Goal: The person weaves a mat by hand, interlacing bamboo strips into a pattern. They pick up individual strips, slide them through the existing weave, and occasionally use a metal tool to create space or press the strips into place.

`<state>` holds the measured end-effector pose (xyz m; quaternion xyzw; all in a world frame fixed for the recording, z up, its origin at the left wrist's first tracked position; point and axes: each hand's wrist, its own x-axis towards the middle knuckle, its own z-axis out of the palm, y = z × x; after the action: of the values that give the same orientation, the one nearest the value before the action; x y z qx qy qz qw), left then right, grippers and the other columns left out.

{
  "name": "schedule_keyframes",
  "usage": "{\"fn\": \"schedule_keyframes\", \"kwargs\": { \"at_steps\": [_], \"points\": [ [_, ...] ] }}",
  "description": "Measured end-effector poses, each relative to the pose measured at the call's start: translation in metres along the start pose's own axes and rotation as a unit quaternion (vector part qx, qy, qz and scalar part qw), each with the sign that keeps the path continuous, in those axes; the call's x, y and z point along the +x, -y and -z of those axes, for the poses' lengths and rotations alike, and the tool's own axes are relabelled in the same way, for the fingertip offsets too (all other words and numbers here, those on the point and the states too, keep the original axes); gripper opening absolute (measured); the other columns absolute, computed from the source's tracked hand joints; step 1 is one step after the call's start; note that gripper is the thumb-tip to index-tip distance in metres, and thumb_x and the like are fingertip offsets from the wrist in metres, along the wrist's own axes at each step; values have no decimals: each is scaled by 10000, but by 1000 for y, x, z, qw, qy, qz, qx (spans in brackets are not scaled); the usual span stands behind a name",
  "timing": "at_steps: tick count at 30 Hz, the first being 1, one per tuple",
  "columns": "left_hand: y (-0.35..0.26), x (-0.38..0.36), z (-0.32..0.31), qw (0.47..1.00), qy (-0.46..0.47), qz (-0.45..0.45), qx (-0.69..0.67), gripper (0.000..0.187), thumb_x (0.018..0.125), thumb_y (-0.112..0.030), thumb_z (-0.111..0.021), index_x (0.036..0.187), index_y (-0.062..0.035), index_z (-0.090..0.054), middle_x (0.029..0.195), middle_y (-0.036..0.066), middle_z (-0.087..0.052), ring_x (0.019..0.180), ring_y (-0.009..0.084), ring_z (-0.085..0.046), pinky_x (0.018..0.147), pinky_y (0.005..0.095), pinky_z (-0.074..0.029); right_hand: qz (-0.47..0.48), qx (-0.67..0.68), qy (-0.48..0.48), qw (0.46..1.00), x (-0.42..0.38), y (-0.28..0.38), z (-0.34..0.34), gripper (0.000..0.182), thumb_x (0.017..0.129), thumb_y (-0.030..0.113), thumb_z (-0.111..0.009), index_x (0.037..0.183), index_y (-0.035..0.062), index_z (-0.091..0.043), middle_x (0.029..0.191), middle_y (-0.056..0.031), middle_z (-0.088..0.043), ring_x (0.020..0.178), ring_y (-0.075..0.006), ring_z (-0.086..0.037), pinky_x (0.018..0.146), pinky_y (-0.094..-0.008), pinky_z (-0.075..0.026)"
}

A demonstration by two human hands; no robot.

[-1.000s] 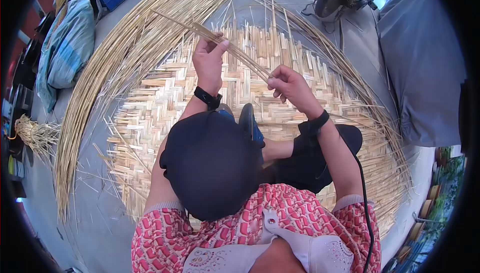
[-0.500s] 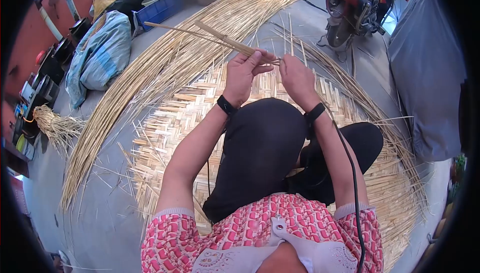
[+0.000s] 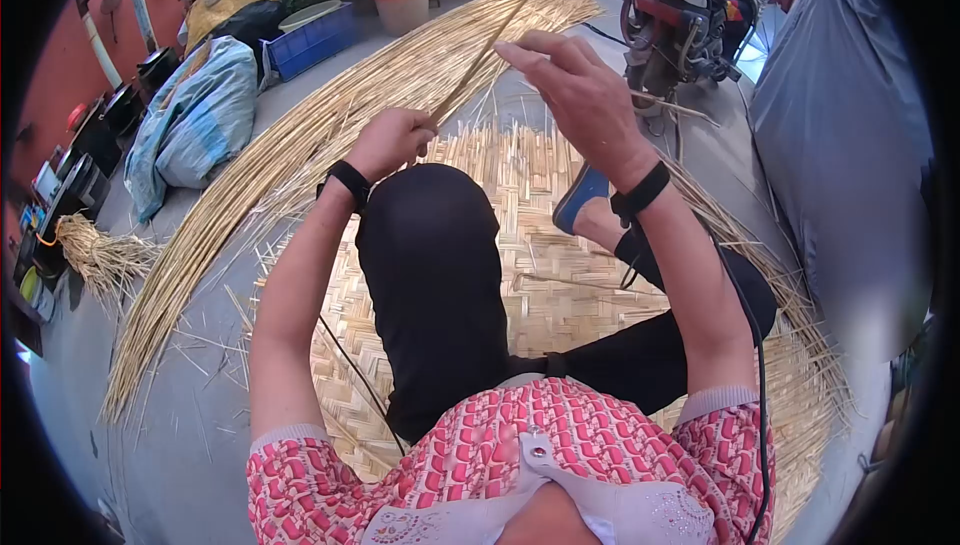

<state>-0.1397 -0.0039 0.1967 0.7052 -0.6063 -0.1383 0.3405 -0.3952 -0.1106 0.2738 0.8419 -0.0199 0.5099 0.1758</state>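
My left hand is closed around the lower end of a long, thin reed strip, just beyond my raised knee. The strip slants up and away to the right. My right hand is higher, its thumb and forefinger pinched at the strip's middle. Another thin reed piece shows beside the right hand; whether the hand holds it cannot be made out. Under my legs lies a woven reed mat in a herringbone pattern, with loose strip ends along its far edge.
A long bundle of reeds curves across the floor at left and beyond the mat. More loose reeds lie at right. A motorcycle, a grey cover, a blue crate, a bucket and a sack stand around.
My hands have moved apart: the left toward me and leftward, the right up and away. The strip has swung from pointing left to pointing up right. My knee shifted left, and a blue shoe shows.
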Motion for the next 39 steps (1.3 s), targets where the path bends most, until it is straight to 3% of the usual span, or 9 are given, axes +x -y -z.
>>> {"fn": "schedule_keyframes", "kwargs": {
  "at_steps": [5,7,13,17,19,21,23,28,39],
  "points": [
    [-20,-19,13,993,29,-27,113,180,924,-118,-619,1037,-14,-713,714,42,-634,645,122,-576,617,283,-455,-8,-97,168,981,-29,-25,-20,150,867,115,-605,1003,142,-663,922,4,-647,915,-192,-618,745,-322,-536],
    [-1,-21,19,988,28,-34,149,193,900,-193,-626,1018,-98,-745,755,81,-694,702,234,-668,675,360,-508,-22,-39,221,974,-39,-13,-21,102,891,199,-619,957,127,-646,887,0,-615,885,-236,-593,767,-341,-512],
    [37,-32,6,975,78,108,176,171,905,-220,-666,1012,-126,-761,758,48,-704,709,185,-671,672,340,-512,-59,127,274,951,-105,19,-77,125,904,173,-567,871,59,-607,832,-122,-604,871,-321,-581,805,-434,-482],
    [68,-53,-10,954,195,224,-31,147,905,-158,-694,983,-43,-740,723,27,-682,639,99,-629,614,299,-497,-463,79,268,841,-156,-9,-115,301,944,256,-454,848,14,-606,854,-221,-672,832,-423,-624,762,-533,-476],
    [107,-72,-10,934,124,304,-140,148,922,-131,-669,988,-9,-718,729,28,-675,635,94,-619,593,267,-483,-386,72,238,888,-215,-16,-124,284,954,245,-477,864,2,-593,833,-224,-662,774,-439,-611,718,-552,-469],
    [140,-102,-21,876,51,391,-279,181,941,-137,-660,993,33,-695,722,30,-660,665,109,-627,627,257,-502,-347,158,417,825,-267,10,-118,283,940,245,-505,856,-2,-614,824,-229,-658,796,-437,-620,737,-530,-492],
    [250,-183,-100,897,73,409,-148,173,944,-136,-661,979,28,-704,779,40,-667,744,131,-645,702,282,-522,-237,315,699,596,-345,54,-101,323,893,339,-612,1042,62,-685,976,-212,-678,974,-401,-644,882,-474,-511],
    [247,-242,-181,870,114,463,-127,150,929,-116,-669,980,20,-707,799,46,-668,759,140,-648,706,284,-522,-217,332,521,756,-326,71,-100,446,861,311,-687,1233,77,-606,1145,-189,-599,1051,-369,-601,927,-427,-490],
    [240,-246,-211,876,128,457,-90,117,896,-72,-688,983,2,-715,844,58,-669,792,159,-653,713,286,-522,-221,341,588,699,-292,65,-134,227,873,166,-641,1067,52,-608,891,-154,-619,886,-359,-626,765,-462,-516]
  ]
}}
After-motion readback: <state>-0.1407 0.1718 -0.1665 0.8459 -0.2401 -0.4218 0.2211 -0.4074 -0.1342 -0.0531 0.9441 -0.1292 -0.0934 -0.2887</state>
